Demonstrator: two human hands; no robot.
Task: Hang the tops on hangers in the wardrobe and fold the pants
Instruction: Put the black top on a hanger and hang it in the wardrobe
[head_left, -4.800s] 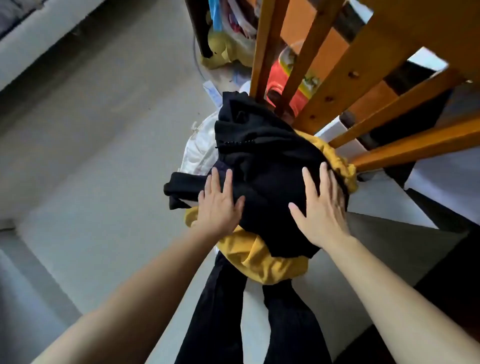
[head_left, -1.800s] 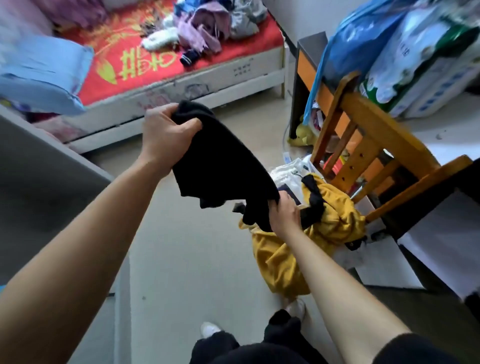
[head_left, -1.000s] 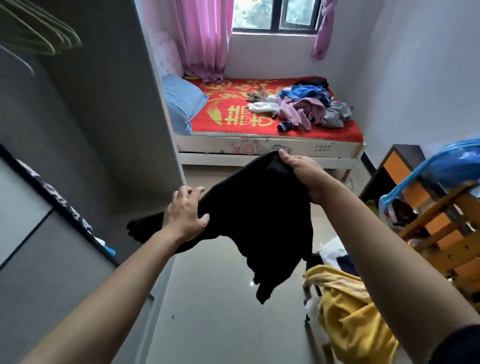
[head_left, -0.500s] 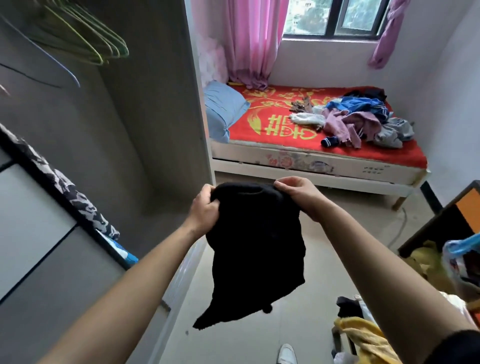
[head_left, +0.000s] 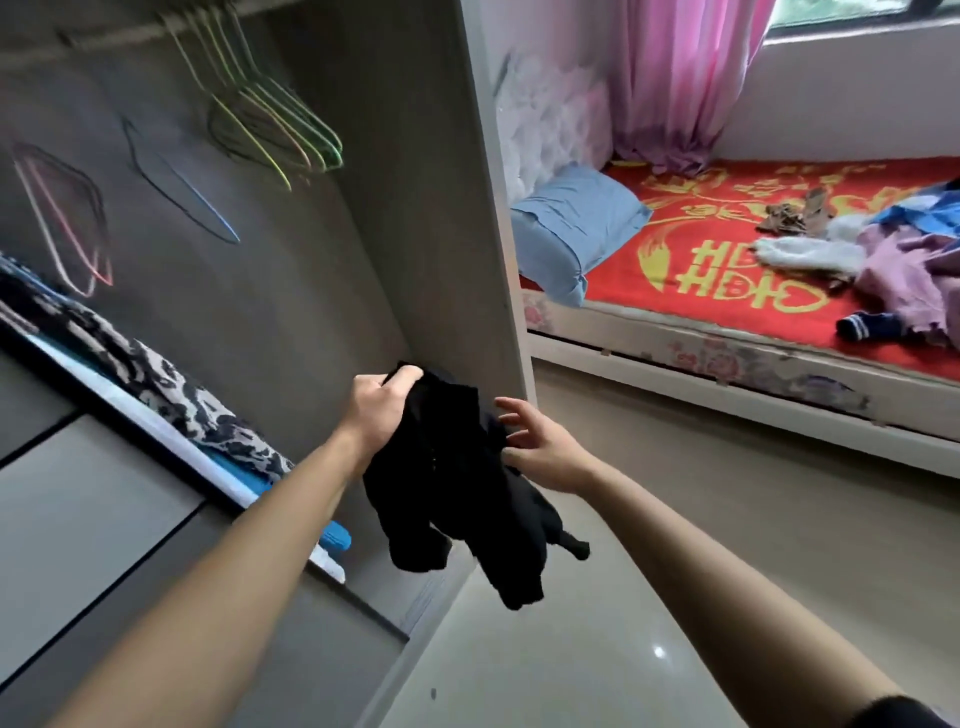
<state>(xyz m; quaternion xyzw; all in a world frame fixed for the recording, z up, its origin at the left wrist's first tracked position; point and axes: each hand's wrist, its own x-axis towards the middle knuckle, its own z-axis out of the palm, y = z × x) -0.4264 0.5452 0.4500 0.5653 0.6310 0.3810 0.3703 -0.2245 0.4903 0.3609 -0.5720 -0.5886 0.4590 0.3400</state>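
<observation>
Black garment, green wire hangers, grey wardrobe, blue pillow, red bedspread with yellow pattern, pink curtain

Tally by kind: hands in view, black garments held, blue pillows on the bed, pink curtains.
Hands: 2, the left hand and the right hand
Black garment: 1, gripped by the left hand
Blue pillow: 1
Pink curtain: 1
Total: 5

We are seeing soft daylight coming from the window at one o'clock. The wardrobe at ten o'clock is sitting dimmer, its hangers smearing with motion blur; a small glare is glinting on the floor at five o'clock.
</observation>
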